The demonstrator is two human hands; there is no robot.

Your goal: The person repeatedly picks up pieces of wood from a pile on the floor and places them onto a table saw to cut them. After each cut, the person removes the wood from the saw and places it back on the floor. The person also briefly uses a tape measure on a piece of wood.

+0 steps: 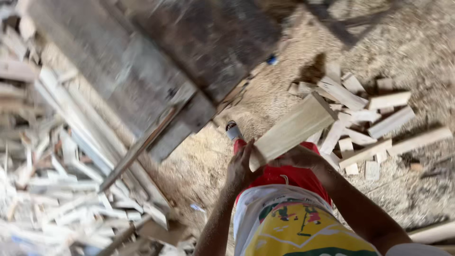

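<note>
**Both hands on one pale board**

Head view: I see my left hand cupped against the near end of the pale wooden board, and my right hand closed under it, so the board angles up, clear of the sawdust floor. Loose offcuts lie just beyond; a dark workbench stands left.

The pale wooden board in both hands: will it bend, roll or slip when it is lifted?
The wooden board will probably stay stiff: it looks thick and straight though held only at one end. With flat faces and square edges, it is unlikely to roll. Its sawn surface looks dry, so the left hand and right hand probably grip it well.
</note>
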